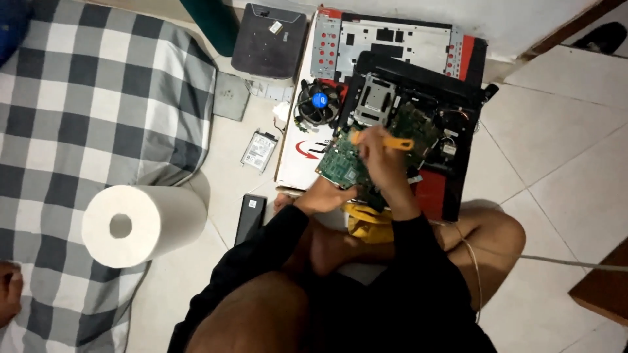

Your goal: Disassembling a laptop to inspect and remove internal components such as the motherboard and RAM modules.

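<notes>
Though tilted, green circuit board

Hidden or cut off: board lower edge behind both hands; right hand grip on orange tool blurred; left hand fingers under board; stray hand cropped at left edge; shoe cropped top right; cable end out of frame.

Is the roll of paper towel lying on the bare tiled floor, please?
No, the roll of paper towel lies on its side on the grey-and-white checked blanket, beside the tiled floor.
</notes>
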